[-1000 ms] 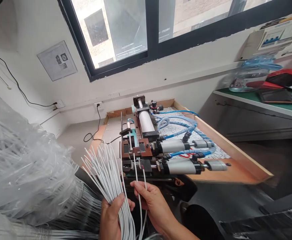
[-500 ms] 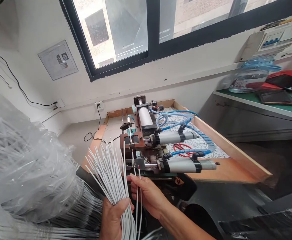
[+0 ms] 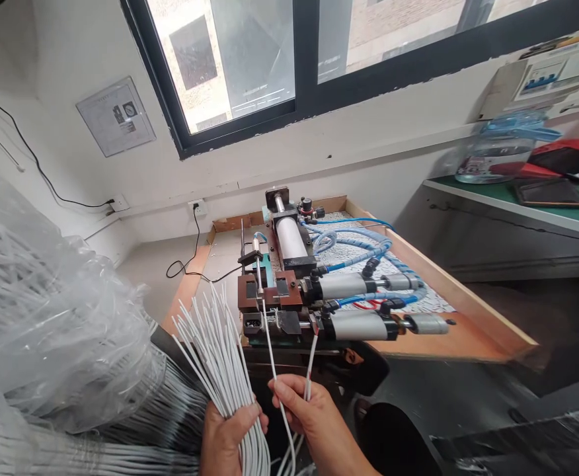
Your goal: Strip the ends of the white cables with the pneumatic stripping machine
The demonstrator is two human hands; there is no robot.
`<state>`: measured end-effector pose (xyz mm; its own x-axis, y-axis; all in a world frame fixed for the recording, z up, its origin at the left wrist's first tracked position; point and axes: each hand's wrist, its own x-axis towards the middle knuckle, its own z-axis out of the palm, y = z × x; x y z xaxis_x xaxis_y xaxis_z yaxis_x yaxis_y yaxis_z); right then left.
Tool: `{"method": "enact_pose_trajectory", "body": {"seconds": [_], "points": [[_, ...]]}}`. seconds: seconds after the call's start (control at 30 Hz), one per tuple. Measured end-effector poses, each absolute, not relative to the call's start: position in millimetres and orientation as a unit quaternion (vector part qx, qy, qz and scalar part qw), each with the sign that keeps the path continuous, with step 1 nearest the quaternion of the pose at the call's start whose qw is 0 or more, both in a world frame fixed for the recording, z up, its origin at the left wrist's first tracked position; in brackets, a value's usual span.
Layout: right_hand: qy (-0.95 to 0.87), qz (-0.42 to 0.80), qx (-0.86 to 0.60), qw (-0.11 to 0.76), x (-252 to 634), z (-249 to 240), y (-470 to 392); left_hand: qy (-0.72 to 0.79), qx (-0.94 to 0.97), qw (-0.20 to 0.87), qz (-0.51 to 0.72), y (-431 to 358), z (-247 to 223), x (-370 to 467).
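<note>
A clear plastic bag point(image 3: 46, 317) of white wire fills the left. No writing is legible — the wall notice point(image 3: 115, 116) is too small. The pneumatic machine point(image 3: 319, 291) sits on a wooden tray point(image 3: 468, 311), bare wood toward its right edge. The left hand point(image 3: 227, 439) grips the wire bundle point(image 3: 215, 357), fanned up-left. The right hand point(image 3: 309, 416) pinches two single wires point(image 3: 312, 357) — tips pointing up into the machine's front.
</note>
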<state>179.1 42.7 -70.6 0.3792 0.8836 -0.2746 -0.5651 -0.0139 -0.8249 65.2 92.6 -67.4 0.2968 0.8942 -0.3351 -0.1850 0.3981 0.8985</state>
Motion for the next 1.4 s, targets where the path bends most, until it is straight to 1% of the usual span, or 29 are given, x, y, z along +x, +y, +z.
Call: {"method": "enact_pose_trajectory", "body": {"seconds": [0.27, 0.43, 0.5, 0.67, 0.83, 1.13, 1.2, 1.33, 1.4], "points": [[-0.139, 0.551, -0.46, 0.682, 188.0, -59.0, 49.7, 0.451, 0.39, 0.695, 0.401, 87.6, -64.4, 71.3], [-0.206, 0.614, -0.4, 0.649, 182.5, -51.0, 54.6, 0.448, 0.399, 0.696, 0.395, 86.0, -64.3, 71.1], [-0.225, 0.6, -0.403, 0.654, 178.6, -50.4, 53.9, 0.442, 0.405, 0.696, 0.394, 85.9, -63.7, 70.3], [-0.22, 0.513, -0.467, 0.686, 176.0, -55.1, 48.3, 0.445, 0.374, 0.706, 0.404, 86.2, -63.9, 68.7], [-0.185, 0.502, -0.487, 0.69, 181.0, -62.7, 53.8, 0.457, 0.35, 0.711, 0.404, 88.0, -62.7, 69.9], [-0.129, 0.551, -0.466, 0.68, 190.7, -54.6, 71.1, 0.465, 0.339, 0.701, 0.422, 96.9, -51.7, 75.9], [-0.139, 0.564, -0.451, 0.678, 191.2, -51.5, 71.7, 0.475, 0.339, 0.693, 0.422, 97.1, -51.8, 77.4], [-0.182, 0.634, -0.372, 0.652, 187.7, -48.6, 72.3, 0.483, 0.344, 0.686, 0.421, 95.8, -55.0, 78.3], [-0.179, 0.631, -0.378, 0.653, 184.9, -49.4, 72.0, 0.473, 0.352, 0.687, 0.425, 95.6, -57.5, 77.4]]}}
